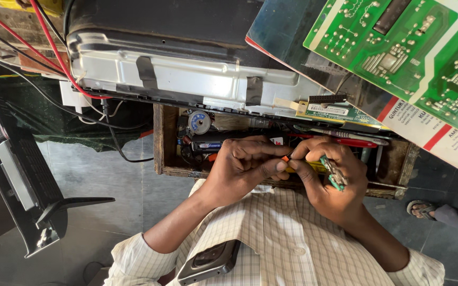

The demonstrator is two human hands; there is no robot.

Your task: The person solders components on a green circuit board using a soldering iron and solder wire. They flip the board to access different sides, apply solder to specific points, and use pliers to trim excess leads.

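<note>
Hands: both mine, meeting over the near edge of the wooden tool tray (158,139).
Left hand (242,167): fingertips pinched on the tip of a small orange-yellow tool (291,160).
Right hand (327,177): closed around that tool's yellow body, green-handled pliers (333,173) tucked in the same fist.
Tray: red pen (353,142), solder reel (199,122) inside.
Far: silver metal chassis (181,74); green circuit board (414,47) far right.
Near: phone (210,260) in my shirt pocket.
</note>
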